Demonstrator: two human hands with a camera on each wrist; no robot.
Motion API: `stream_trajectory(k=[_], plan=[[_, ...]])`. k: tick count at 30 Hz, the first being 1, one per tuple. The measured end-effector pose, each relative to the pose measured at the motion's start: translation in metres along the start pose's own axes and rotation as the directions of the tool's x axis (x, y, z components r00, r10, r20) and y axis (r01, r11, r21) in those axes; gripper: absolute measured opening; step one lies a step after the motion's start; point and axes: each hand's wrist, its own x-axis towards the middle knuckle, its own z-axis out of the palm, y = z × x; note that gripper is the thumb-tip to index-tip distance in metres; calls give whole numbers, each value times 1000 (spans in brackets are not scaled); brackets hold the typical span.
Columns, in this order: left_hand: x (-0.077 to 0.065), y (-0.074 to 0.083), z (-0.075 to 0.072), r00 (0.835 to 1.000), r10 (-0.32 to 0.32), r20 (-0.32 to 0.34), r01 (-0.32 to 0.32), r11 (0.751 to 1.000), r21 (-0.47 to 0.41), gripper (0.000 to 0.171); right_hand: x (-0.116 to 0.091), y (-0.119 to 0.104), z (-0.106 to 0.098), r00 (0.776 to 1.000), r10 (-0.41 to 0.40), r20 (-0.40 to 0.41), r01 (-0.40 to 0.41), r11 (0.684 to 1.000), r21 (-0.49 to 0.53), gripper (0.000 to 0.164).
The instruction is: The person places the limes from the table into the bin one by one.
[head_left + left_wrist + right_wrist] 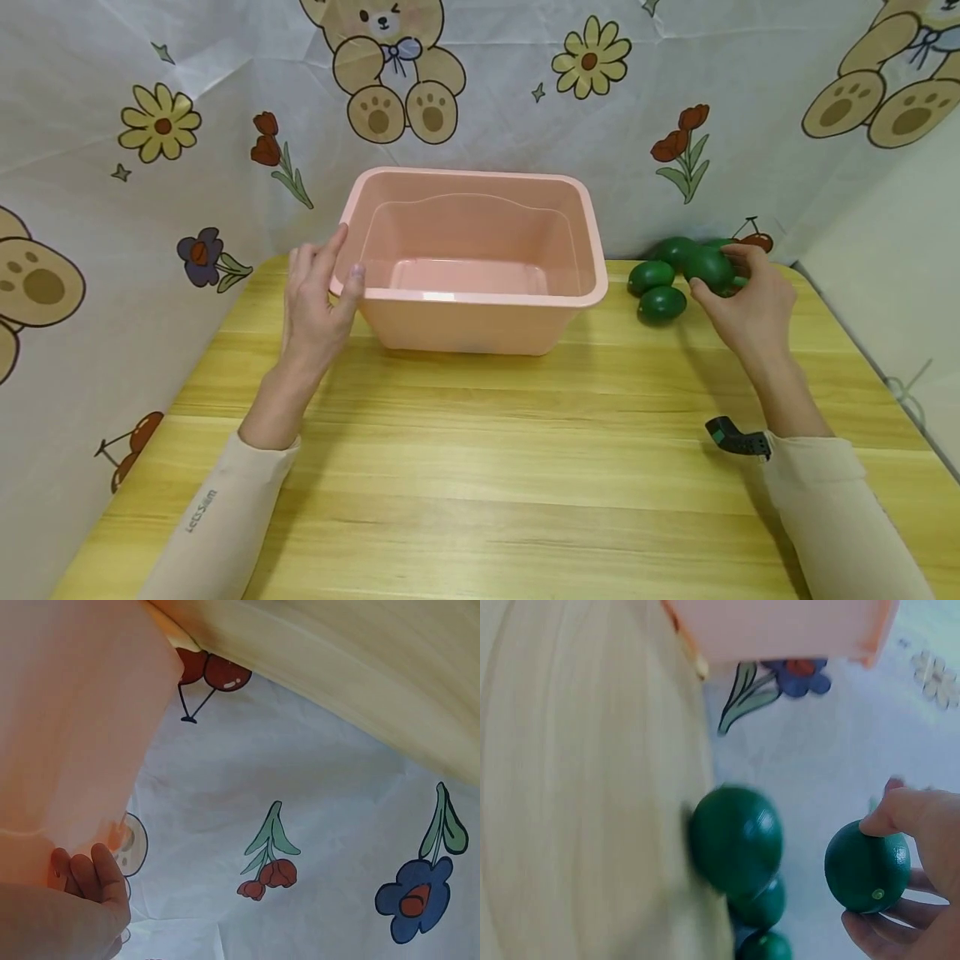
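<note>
A pink plastic basin (465, 327) stands upright on the wooden table, its inside bare. My left hand (315, 292) grips its left rim, with the thumb over the rim and the other fingers along the outer side. At the right, my right hand (753, 304) pinches a smooth green oval fruit (866, 866) between thumb and fingers, and it appears raised off the table. Close by lie more green fruits: one at the front (662, 305), another just behind it (651, 277), and others further back (672, 250), partly hidden by the held fruit and my hand.
Behind the table (480, 467) hangs a white cloth (510, 142) printed with bears and flowers, close to the basin's back. A pale panel (892, 250) borders the right edge. A black strap end (738, 439) sticks out from my right sleeve.
</note>
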Motion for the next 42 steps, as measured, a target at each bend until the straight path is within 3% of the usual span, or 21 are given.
stream_trajectory(k=[11, 17, 20, 31, 38, 42], plan=[[1, -1, -1, 1000, 3, 4, -3, 1000, -4, 66, -7, -81, -7, 990, -135, -43, 139, 985, 103, 56], [0, -4, 0, 1000, -14, 12, 14, 1000, -5, 67, -14, -121, -3, 949, -313, -29, 313, 935, 168, 57], [-2, -7, 2, 999, -32, 14, 32, 999, -4, 67, -18, -136, 2, 932, -363, -1, 356, 916, 186, 57], [-3, -10, 5, 1000, -16, -1, 16, 1000, -15, 65, -19, -161, 22, 905, -416, 91, 385, 891, 242, 56], [-3, -11, 5, 1000, -16, 0, 16, 1000, -6, 66, -19, -169, 45, 828, -551, 103, 513, 819, 257, 48], [-3, -10, 5, 999, -31, 8, 31, 1000, -4, 65, -20, -178, 54, 803, -577, 150, 525, 803, 281, 43]])
